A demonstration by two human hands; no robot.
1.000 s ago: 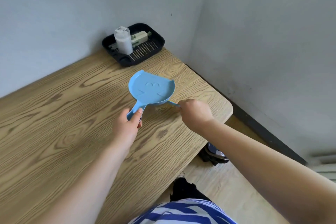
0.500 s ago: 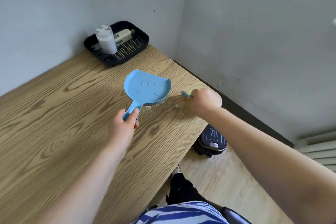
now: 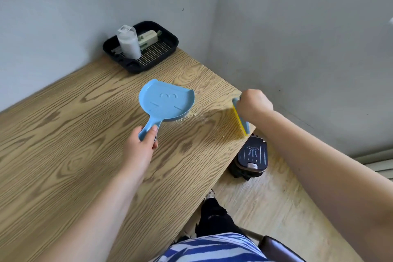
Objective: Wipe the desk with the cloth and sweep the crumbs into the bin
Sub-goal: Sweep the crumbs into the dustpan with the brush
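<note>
A small heap of pale crumbs point(image 3: 185, 117) is seen at the centre of the frame on the light wood-grain desk point(image 3: 63, 144), touching the lower right edge of a round light-blue plastic dustpan point(image 3: 167, 101). The dustpan is tilted, and its handle is gripped by the left hand point(image 3: 143, 142), with the thumb laid along the handle. To the right, near the desk's right edge, a small blue-backed brush with yellow bristles point(image 3: 239, 117) is held in the curled fingers of the right hand point(image 3: 254, 103); the bristles are blurred and appear to meet the desk surface well apart from the crumbs. A dark lidded bin point(image 3: 252, 158) is noted on the pale floor just beyond the desk's right edge, below the brush. A black slotted plastic tray point(image 3: 157, 53) is located at the upper centre in the desk's far corner, containing a translucent white bottle point(image 3: 128, 42) and a cream-coloured box point(image 3: 147, 37). No cloth is identifiable.
</note>
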